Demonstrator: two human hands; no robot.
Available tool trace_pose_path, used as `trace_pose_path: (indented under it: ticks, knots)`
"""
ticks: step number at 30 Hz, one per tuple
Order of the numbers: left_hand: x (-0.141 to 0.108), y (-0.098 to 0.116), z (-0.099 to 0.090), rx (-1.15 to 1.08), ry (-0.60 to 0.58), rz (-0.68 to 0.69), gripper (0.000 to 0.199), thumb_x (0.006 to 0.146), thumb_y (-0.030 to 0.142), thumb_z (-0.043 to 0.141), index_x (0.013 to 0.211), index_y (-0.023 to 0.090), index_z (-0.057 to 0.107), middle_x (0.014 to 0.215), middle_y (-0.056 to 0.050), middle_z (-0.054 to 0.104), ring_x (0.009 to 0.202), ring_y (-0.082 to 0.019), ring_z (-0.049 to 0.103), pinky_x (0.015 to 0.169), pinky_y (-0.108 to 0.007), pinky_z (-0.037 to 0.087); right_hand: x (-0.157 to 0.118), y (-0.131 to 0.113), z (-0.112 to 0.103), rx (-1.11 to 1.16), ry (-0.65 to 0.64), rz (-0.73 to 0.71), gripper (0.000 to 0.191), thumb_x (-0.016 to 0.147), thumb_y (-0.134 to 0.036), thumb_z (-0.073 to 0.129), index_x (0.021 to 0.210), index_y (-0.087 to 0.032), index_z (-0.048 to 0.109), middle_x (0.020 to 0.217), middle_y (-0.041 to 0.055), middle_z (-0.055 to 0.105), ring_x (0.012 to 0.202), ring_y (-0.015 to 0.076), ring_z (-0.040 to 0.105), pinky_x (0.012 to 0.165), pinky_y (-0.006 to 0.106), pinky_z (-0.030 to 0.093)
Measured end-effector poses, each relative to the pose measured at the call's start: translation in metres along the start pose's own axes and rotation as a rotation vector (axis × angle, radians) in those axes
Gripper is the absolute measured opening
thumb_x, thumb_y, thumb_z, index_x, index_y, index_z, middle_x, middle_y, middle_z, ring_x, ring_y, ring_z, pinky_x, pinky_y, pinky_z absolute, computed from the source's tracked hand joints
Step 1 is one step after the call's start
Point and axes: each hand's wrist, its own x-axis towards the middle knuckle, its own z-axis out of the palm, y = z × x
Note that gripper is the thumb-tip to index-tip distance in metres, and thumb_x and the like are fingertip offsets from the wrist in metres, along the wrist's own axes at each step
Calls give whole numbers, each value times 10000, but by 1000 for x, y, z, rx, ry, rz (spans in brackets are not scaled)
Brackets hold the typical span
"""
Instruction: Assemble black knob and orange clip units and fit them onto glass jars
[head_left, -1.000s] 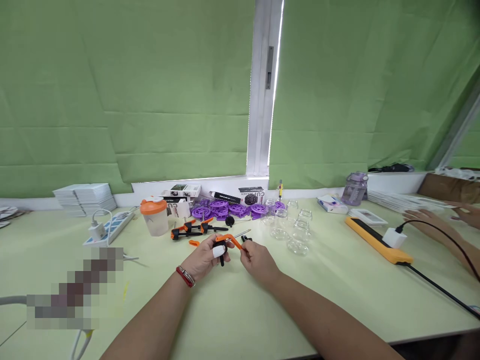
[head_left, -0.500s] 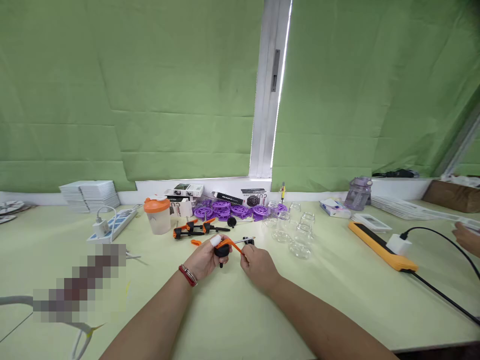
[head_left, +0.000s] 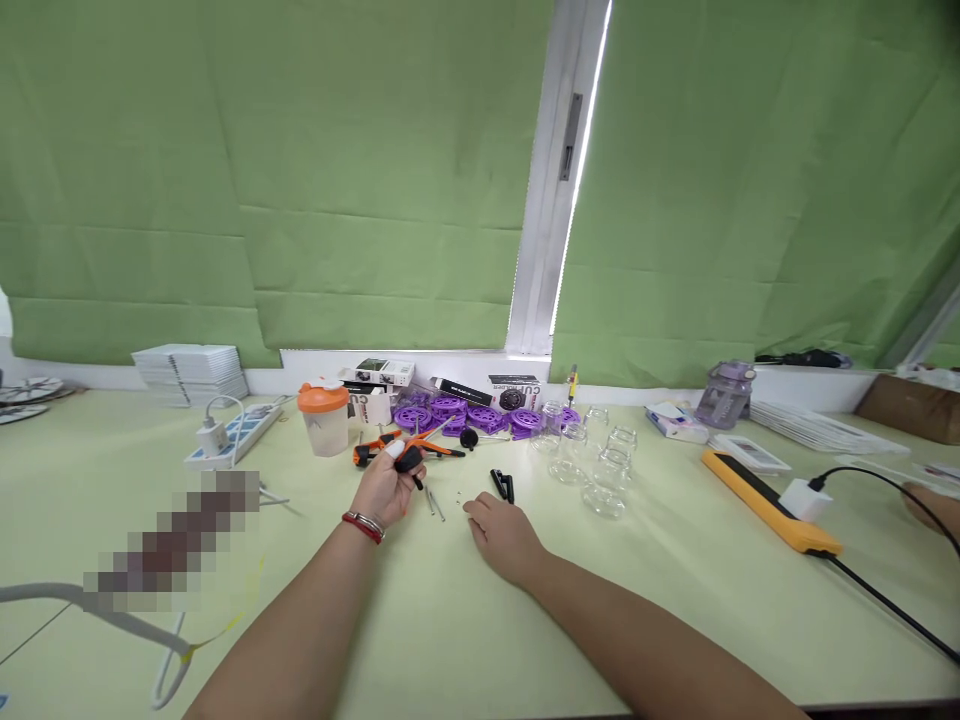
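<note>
My left hand (head_left: 386,490) is closed around a black and orange plastic part (head_left: 409,458), a thin metal rod showing above it. The thumb is wrapped in white. My right hand (head_left: 502,535) rests low on the table with its fingers bent together; whatever they pinch, if anything, is too small or hidden. Just past its fingertips lie tiny metal bits (head_left: 458,497). Two long screws (head_left: 434,504) lie between the hands. Beyond my right hand are black plastic pieces (head_left: 503,486). Similar black and orange parts (head_left: 367,452) lie behind my left hand.
Purple plastic wheels (head_left: 448,412) and cup holder boxes (head_left: 517,392) line the back. Clear glass cups (head_left: 604,490) stand to the right, near an orange power strip (head_left: 772,503). An orange-lidded cup (head_left: 325,420) stands left. Another person's hand (head_left: 930,508) is at the far right.
My right hand has let go of the orange strip and dropped to the table by the tiny bits. My left hand has moved left and away with the black and orange part.
</note>
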Motion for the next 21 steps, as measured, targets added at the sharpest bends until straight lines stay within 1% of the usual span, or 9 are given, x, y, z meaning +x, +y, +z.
trace_pose_path:
  ticks: [4,7,10,13,16,18,21]
  knots:
    - [2,-1,-2,-5,31,-6,74,811,188,501,851,138,538,670,-58,599,467,-93,435,485,-254,393,14,-10,5,16,-31,-7,263,897,-223,402,1067,-231,603,1018,40,606,814,149,609,666,248,398]
    - [4,-2,-4,-11,41,3,72,811,189,498,849,140,535,659,-55,594,467,-97,443,483,-255,397,24,-20,10,43,-37,14,241,891,-313,428,969,-213,633,991,44,611,804,157,611,677,254,403]
    - [5,-2,-7,-17,48,13,66,815,184,493,843,140,533,658,-60,595,469,-100,449,483,-257,399,32,-32,15,43,-55,135,235,839,-358,487,880,-183,639,943,67,629,783,186,614,667,279,407]
    - [7,-2,-9,-20,63,12,72,824,182,475,841,139,531,665,-70,599,468,-103,454,486,-265,406,40,-41,17,69,-99,287,189,786,-304,521,864,-177,637,910,82,657,790,209,622,641,284,401]
    - [7,-3,-9,-18,73,11,83,830,177,460,846,138,531,679,-81,602,502,-122,494,488,-269,411,46,-45,16,104,-168,400,160,758,-269,529,831,-178,638,873,89,678,774,221,632,592,277,381]
    - [7,-3,-9,-14,76,14,82,829,174,460,855,141,531,688,-84,603,537,-141,527,490,-269,414,47,-44,14,118,-191,445,145,744,-262,539,806,-177,638,863,94,684,761,225,636,570,273,367]
    - [7,-5,-9,5,83,3,79,824,175,471,870,148,529,677,-73,597,541,-145,538,488,-266,416,45,-42,14,125,-182,451,132,734,-245,542,791,-173,637,846,95,687,747,223,635,557,268,348]
